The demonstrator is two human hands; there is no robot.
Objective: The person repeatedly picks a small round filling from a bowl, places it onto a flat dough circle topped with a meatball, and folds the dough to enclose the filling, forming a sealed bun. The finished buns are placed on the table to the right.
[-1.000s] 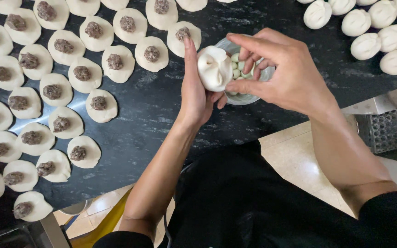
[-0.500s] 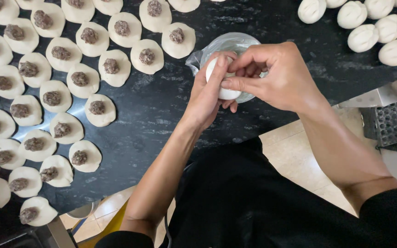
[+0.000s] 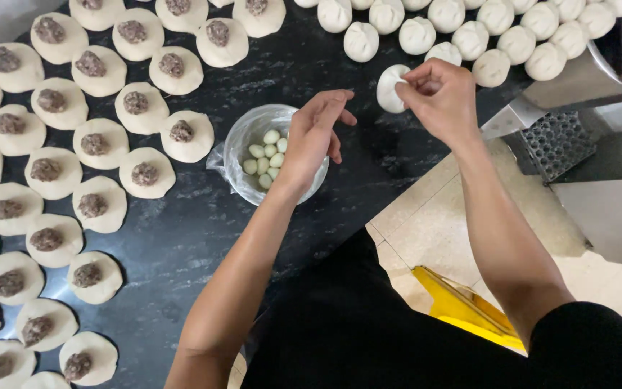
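Sealed dumpling is in the right hand, fingertips pinched together on its top edge, held at the near end of the finished row and just off or barely touching the black counter; contact can't be told from this angle.

Left to right:
- Far left: open dough rounds with a dark filling dab, laid in loose rows across the counter, none folded.
- Centre: clear bowl lined with plastic film, holding pale peeled cloves or nuts; which, I can't tell.
- Left hand hovers over the bowl, fingers loosely apart and slightly curled, holding nothing. It covers the bowl's right side.
- Right of centre: right hand with the dumpling, next to the nearest finished piece.
- Far right: metal grater and a steel appliance body, well apart from both hands. Yellow object low by the torso, on the floor side.

Judgement: step in hand is placement of 1 closed piece into the done row. Next move likely calls for a clean release with the pleats up, without bumping its neighbours, then the free hand taking 1 piece from the bowl or 1 filled round. Many rounds are still open, so the batch looks well short of halfway done.
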